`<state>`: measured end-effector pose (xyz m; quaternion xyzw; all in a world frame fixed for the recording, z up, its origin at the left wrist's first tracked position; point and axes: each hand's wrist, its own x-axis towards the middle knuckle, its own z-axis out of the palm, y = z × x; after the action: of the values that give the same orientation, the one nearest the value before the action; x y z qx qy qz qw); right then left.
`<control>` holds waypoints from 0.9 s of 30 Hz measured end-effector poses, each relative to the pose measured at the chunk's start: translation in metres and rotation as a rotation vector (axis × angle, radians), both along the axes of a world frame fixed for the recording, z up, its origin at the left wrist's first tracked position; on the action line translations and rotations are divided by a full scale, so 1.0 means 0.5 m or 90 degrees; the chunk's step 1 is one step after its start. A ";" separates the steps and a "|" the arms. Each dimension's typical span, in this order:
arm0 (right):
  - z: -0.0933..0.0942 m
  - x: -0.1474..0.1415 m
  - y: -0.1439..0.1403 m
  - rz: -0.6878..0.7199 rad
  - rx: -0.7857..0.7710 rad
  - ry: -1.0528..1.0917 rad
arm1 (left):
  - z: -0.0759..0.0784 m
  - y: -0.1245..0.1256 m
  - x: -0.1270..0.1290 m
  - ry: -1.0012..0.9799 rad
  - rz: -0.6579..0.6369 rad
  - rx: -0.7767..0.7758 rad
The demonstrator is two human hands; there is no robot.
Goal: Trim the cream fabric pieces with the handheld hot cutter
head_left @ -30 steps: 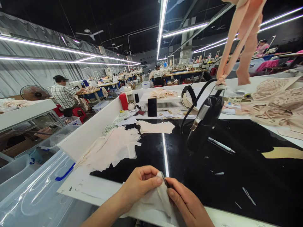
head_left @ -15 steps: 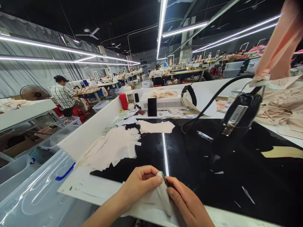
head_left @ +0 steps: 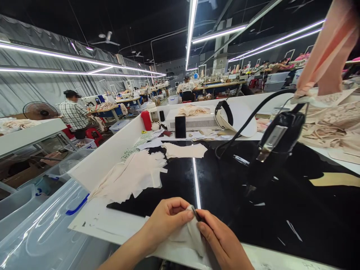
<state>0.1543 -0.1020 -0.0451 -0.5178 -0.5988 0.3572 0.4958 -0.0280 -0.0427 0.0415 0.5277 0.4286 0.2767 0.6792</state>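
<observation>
Over the near edge of the table, my left hand (head_left: 171, 219) pinches a white piece of fabric (head_left: 192, 234) between thumb and fingers. The cloth hangs down below the fingers. Close beside it on the right, my right hand (head_left: 218, 234) is closed around a small dark tool (head_left: 197, 216), whose narrow tip touches the top of the cloth. Most of that tool is hidden in the hand, so its kind cannot be made out.
Pale fabric pieces (head_left: 137, 172) lie fanned out on the black tabletop (head_left: 225, 195) at left. At right hangs a black corded device (head_left: 281, 131), below a pink cloth strip (head_left: 323, 56). A phone (head_left: 180, 126) leans against a white box (head_left: 197, 122). A person (head_left: 74, 112) sits far left.
The hanging black device and the pink strip have shifted slightly left in view. Both hands keep nearly the same place and the same hold on the fabric and dark tool.
</observation>
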 end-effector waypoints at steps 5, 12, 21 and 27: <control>0.003 0.003 -0.005 -0.011 -0.008 0.004 | -0.002 -0.003 0.004 -0.005 0.004 -0.008; 0.009 0.009 -0.016 -0.016 -0.029 0.000 | -0.002 -0.011 0.008 -0.003 0.007 -0.017; 0.006 0.005 -0.016 -0.029 -0.009 -0.022 | -0.005 -0.016 0.010 -0.006 0.008 -0.022; 0.012 -0.002 -0.015 -0.016 -0.012 0.007 | -0.003 -0.012 0.004 -0.010 0.011 -0.019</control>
<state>0.1531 -0.1093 -0.0390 -0.5284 -0.5859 0.3593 0.4984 -0.0262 -0.0489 0.0402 0.5117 0.4315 0.2807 0.6879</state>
